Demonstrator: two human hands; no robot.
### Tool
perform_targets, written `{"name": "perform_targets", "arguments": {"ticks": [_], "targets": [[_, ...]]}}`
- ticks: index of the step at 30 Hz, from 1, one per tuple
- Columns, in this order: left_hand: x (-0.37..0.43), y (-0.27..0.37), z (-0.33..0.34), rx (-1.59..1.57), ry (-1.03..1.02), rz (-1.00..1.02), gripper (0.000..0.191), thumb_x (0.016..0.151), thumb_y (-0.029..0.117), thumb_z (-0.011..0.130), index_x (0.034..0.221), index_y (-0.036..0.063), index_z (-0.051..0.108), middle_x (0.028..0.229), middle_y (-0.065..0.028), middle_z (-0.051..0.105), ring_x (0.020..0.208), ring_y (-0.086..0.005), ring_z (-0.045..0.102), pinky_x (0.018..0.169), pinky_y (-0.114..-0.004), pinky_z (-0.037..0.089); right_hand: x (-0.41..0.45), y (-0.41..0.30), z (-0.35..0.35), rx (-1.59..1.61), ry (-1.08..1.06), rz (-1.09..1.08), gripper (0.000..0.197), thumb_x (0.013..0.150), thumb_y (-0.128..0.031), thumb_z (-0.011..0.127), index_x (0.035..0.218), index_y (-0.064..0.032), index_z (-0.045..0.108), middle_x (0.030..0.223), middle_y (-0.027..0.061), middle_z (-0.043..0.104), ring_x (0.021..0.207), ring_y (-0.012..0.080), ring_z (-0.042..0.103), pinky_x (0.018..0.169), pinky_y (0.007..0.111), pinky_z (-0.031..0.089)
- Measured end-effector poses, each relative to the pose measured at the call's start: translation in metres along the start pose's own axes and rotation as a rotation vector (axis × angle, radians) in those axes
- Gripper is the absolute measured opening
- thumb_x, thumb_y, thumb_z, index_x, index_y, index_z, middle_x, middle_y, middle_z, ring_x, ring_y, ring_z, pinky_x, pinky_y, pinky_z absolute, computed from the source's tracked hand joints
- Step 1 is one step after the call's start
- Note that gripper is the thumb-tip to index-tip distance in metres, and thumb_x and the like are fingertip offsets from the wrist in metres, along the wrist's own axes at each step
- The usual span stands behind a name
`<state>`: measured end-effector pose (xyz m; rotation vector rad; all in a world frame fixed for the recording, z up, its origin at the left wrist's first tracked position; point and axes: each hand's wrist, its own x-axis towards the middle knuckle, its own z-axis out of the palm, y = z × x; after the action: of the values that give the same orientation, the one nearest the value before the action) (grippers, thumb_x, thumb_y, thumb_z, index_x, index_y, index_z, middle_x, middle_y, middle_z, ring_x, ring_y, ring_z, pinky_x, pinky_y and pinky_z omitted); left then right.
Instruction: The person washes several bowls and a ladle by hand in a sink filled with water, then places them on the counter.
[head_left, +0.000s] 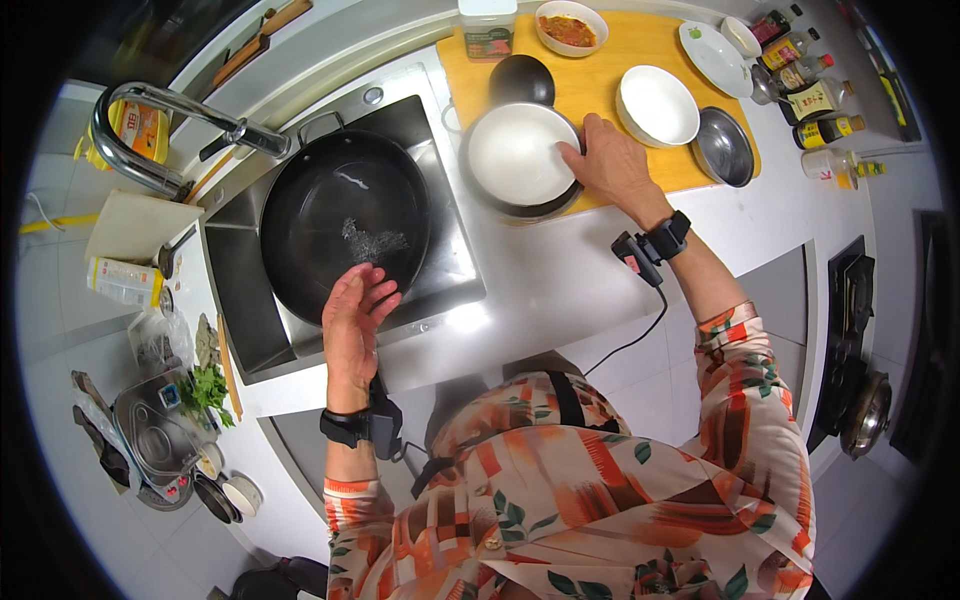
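Note:
My right hand (611, 169) grips the right rim of a white bowl (521, 154), its thumb over the edge. Under this bowl shows the rim of a darker vessel (551, 208). My left hand (356, 319) holds nothing; its fingers are loosely curled and apart over the near edge of a black wok (304, 232). The wok, with a loop handle at its far side, rests in the steel sink (450, 217). A little water and a bubbly patch (375, 241) lie on the wok's bottom.
A chrome faucet (195, 116) arches over the sink's left side. On the yellow board (600, 82) stand a bowl of red food (568, 31), a second white bowl (658, 105) and a metal bowl (722, 148). Several bottles (806, 101) line the right wall. Green leafy herbs (206, 394) lie at left.

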<state>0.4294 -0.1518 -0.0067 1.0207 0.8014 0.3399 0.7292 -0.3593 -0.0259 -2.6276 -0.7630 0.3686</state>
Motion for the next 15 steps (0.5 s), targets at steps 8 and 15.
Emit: {"name": "perform_targets", "arguments": {"ticks": [8, 15], "targets": [[0.009, -0.009, -0.019, -0.044, 0.036, -0.031, 0.034, 0.093, 0.026, 0.055, 0.116, 0.0009, 0.054, 0.106, -0.0122, 0.06, 0.095, -0.0255, 0.061, 0.086, -0.041, 0.052, 0.017, -0.002, -0.004, -0.116, -0.109, -0.047, 0.036, 0.082, -0.031, 0.053, 0.087, 0.0037, 0.062, 0.083, 0.0246, 0.064, 0.08, 0.0376, 0.062, 0.073, 0.045, 0.048], [0.02, -0.008, -0.025, -0.041, 0.031, -0.088, 0.032, 0.093, 0.025, 0.054, 0.115, 0.001, 0.055, 0.106, -0.0124, 0.06, 0.096, -0.0251, 0.061, 0.086, -0.039, 0.051, 0.009, -0.028, -0.012, 0.247, -0.265, 0.183, 0.03, 0.08, -0.018, 0.051, 0.081, 0.0098, 0.06, 0.063, 0.0198, 0.06, 0.047, 0.0239, 0.061, 0.051, 0.034, 0.051]]}}
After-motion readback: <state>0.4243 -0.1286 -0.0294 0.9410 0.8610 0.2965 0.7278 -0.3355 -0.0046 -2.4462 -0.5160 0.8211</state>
